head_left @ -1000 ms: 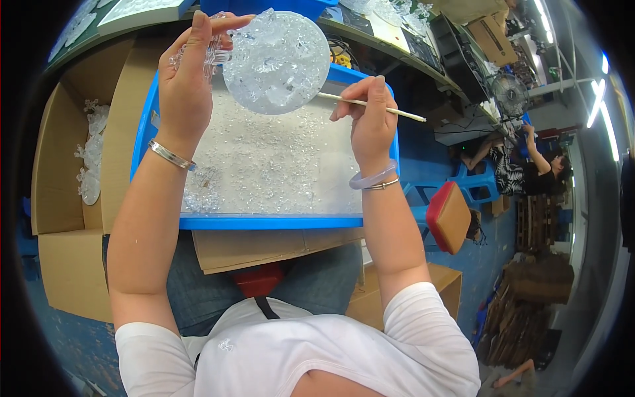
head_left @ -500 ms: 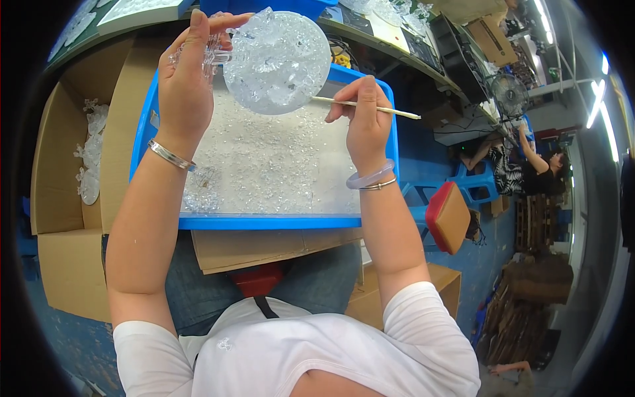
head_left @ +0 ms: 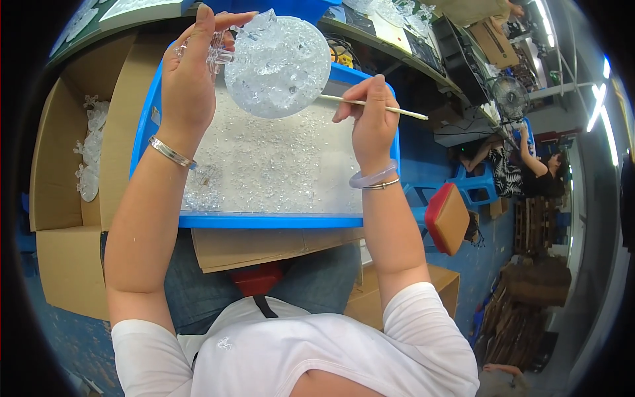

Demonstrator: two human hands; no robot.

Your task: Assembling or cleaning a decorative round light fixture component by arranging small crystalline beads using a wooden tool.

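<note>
My left hand (head_left: 193, 73) is closed on a clear plastic piece (head_left: 278, 69), a round disc covered in small clear crystals with a clear knobbly stem at its left. The disc is held up over the far part of a blue-rimmed tray (head_left: 271, 220). Between the thumb and fingers of my right hand (head_left: 372, 116) is a thin pale stick (head_left: 390, 109). Its left tip lies near the disc's lower right edge; whether it touches cannot be told. Many small clear crystals (head_left: 278, 159) lie scattered across the tray's pale bottom.
A cardboard box (head_left: 59, 192) at the left holds several clear pieces (head_left: 91, 155). Beyond the tray runs a green workbench (head_left: 377, 49) with more clear parts. At the right stand a red-edged stool (head_left: 446, 218), a fan (head_left: 509, 96) and another person (head_left: 539, 175).
My right hand has moved slightly right with the stick, whose tip has drawn away from the disc's edge. The disc has tilted a little in my left hand.
</note>
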